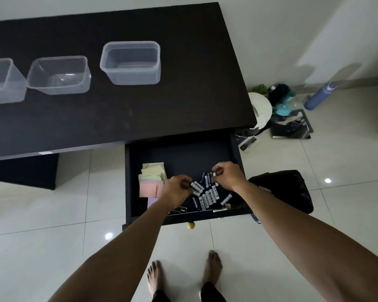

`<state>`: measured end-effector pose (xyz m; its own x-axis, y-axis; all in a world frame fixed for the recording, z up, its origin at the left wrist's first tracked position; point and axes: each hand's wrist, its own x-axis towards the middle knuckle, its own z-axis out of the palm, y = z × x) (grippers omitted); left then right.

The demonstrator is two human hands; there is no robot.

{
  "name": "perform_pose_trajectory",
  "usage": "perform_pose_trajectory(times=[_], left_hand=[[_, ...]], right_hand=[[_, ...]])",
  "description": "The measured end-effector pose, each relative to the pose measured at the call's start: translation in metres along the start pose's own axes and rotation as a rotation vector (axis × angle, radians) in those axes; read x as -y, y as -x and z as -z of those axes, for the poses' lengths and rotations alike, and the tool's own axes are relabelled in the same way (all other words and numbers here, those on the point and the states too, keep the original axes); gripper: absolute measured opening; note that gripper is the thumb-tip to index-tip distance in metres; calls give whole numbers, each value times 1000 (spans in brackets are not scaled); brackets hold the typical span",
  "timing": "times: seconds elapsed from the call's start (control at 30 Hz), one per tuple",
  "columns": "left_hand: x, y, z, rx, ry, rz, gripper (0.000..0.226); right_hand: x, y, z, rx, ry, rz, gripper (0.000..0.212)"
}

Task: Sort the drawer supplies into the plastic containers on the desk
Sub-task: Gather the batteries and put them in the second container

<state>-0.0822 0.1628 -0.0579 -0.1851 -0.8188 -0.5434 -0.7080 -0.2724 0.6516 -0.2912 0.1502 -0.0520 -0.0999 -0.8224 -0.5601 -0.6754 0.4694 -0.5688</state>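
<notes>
Both hands reach into the open drawer below the counter, over a loose heap of batteries. The left hand, at 9 o'clock of the heap, pinches a battery at its fingertips; the right hand, at 1 o'clock, is closed on another. Most batteries lie lengthwise toward 12 o'clock. The nearest container waits well apart at 11 o'clock, closer to the left hand. Sticky notes sit at 9 o'clock.
</notes>
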Motion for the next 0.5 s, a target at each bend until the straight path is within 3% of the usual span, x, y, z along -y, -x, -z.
perform_pose_trajectory(times=[0.13,0.27,0.5], left_hand=[[0,-16,-7,20,-284,-190,45],[6,-27,-12,119,-485,-270,54],[18,-37,-18,78,-631,-375,48]], right_hand=[[-11,-11,-17,-32,10,-43,41],[-18,-17,-30,-65,57,-42,53],[-16,-20,-38,-103,206,62,56]])
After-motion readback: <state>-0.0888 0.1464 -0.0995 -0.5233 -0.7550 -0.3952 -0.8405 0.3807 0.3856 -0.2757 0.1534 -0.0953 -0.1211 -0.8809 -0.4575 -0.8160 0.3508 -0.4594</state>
